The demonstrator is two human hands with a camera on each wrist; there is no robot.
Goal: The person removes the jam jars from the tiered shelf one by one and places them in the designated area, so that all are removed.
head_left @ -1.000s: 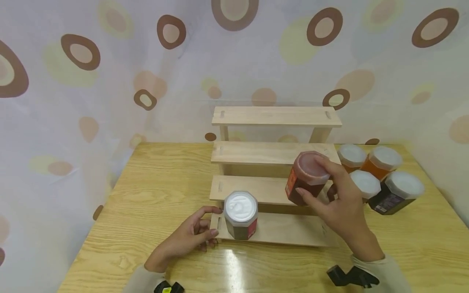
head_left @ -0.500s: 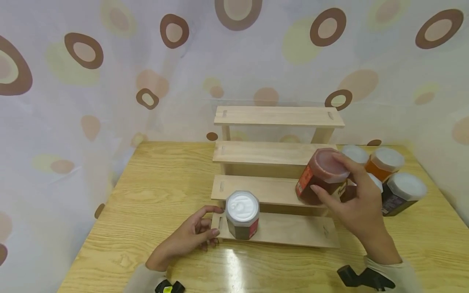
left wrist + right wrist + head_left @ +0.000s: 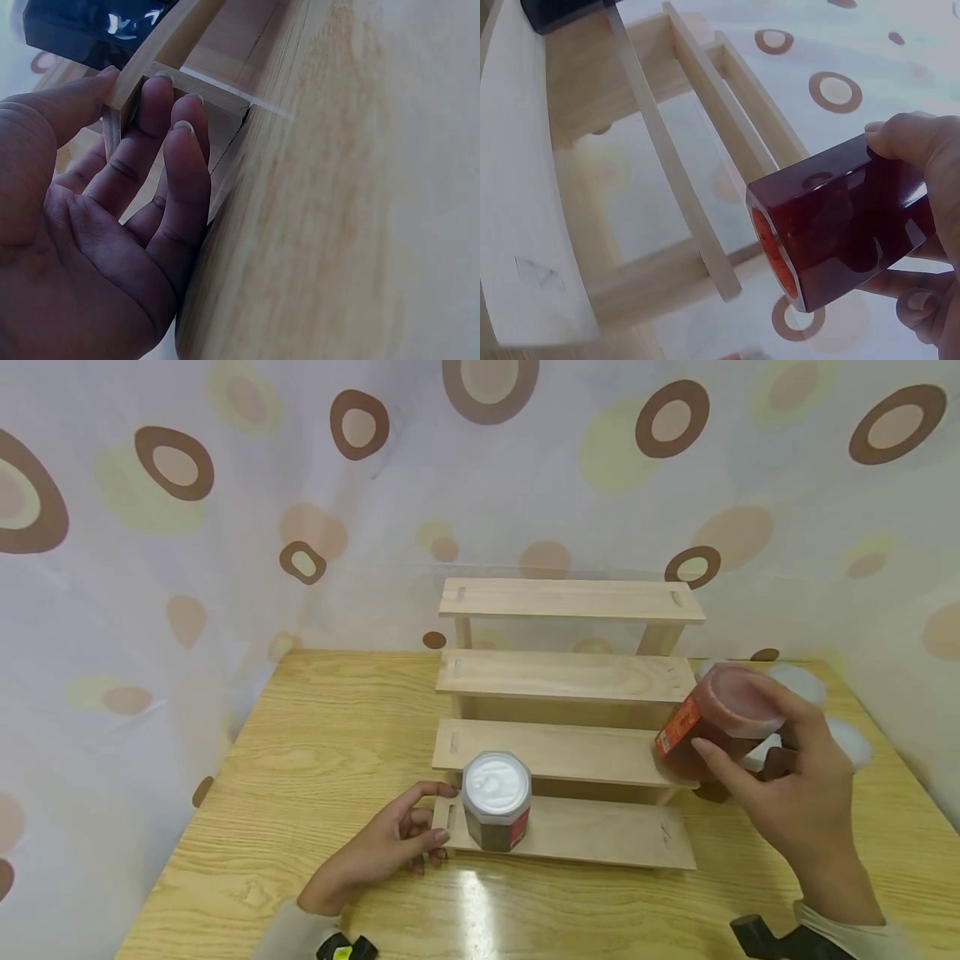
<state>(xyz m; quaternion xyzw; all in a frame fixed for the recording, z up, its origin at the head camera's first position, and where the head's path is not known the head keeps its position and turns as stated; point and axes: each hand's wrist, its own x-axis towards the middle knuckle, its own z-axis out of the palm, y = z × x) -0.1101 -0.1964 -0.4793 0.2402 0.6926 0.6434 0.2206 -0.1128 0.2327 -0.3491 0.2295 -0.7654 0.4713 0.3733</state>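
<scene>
My right hand (image 3: 802, 793) grips a dark red eight-sided jar (image 3: 705, 739) near its translucent lid. The jar is tilted and held up by the right end of a stepped wooden shelf rack (image 3: 562, 747). In the right wrist view the glossy red jar (image 3: 832, 225) shows its orange-looking base, with the rack's boards behind it. My left hand (image 3: 393, 835) holds the left end of the lowest board, and the left wrist view shows the thumb and fingers of this hand (image 3: 127, 187) around the board's end. A dark jar with a silvery-white top (image 3: 495, 802) stands on that board's left part.
Behind my right hand, several more jars stand on the wooden table (image 3: 300, 735) right of the rack, with pale lids such as this lid (image 3: 798, 683) partly showing. A patterned cloth (image 3: 480, 502) hangs behind the table.
My right hand has carried the red jar rightward, from in front of the rack's boards to its right end, now covering more of the other jars. My left hand stays put.
</scene>
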